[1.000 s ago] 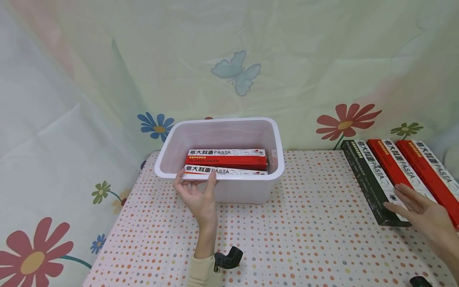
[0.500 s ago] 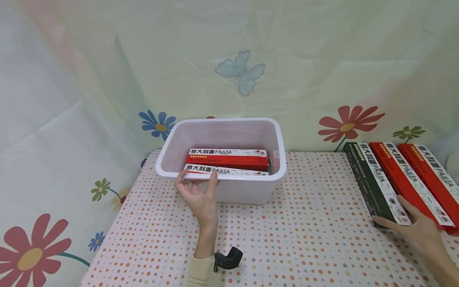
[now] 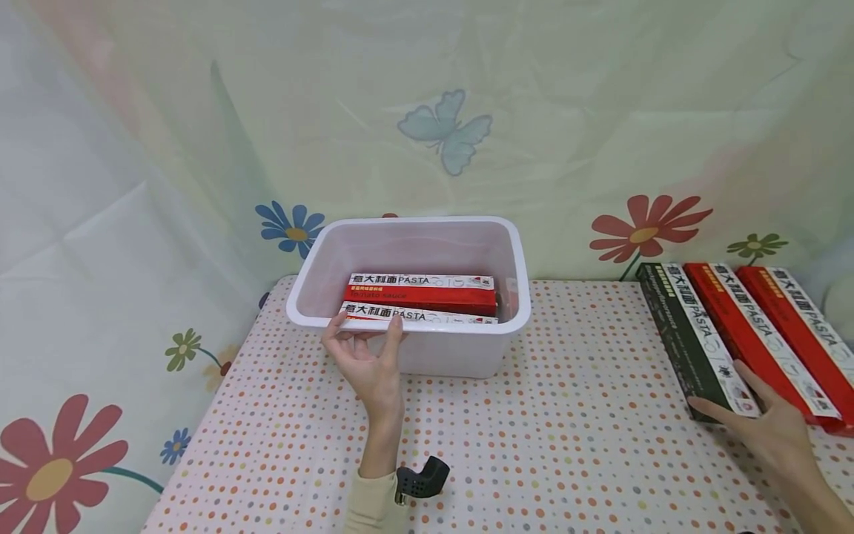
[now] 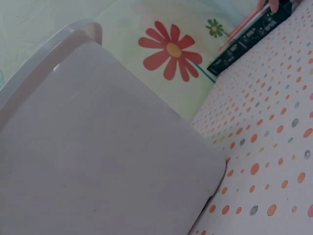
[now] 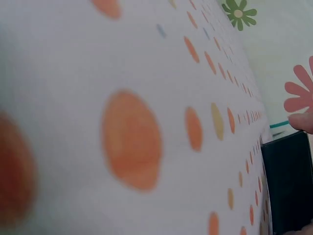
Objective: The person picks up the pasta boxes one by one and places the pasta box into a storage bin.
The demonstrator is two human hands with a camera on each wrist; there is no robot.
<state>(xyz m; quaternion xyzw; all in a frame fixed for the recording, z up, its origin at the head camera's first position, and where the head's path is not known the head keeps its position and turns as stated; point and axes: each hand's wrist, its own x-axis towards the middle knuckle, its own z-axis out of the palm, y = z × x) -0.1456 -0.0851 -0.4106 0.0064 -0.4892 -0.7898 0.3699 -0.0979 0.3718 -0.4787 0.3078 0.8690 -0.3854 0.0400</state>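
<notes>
A white plastic bin (image 3: 460, 354) stands on the dotted tablecloth. My left hand (image 3: 367, 374) holds its front rim, with fingertips at the rim's edge; the left wrist view shows mainly the bin's outer wall (image 4: 112, 142). Inside lie two red-and-white pasta boxes, one at the back (image 3: 423, 298) and one in front (image 3: 427, 314), partly hidden by the rim. On the right, my right hand (image 3: 774, 437) grips the near end of a dark green pasta box (image 3: 690, 334) between thumb and fingers. In the right wrist view the box's dark end (image 5: 288, 181) shows between the fingers.
Two red pasta boxes, a nearer one (image 3: 747, 334) and an outer one (image 3: 794, 326), lie side by side right of the dark green box. A floral cloth (image 3: 554, 148) hangs behind the table. Dotted tablecloth (image 3: 567, 415) stretches between bin and boxes.
My right hand has shifted left and down from above the boxes to the dark green box's near end and taken hold of it. The left hand stays on the bin's rim.
</notes>
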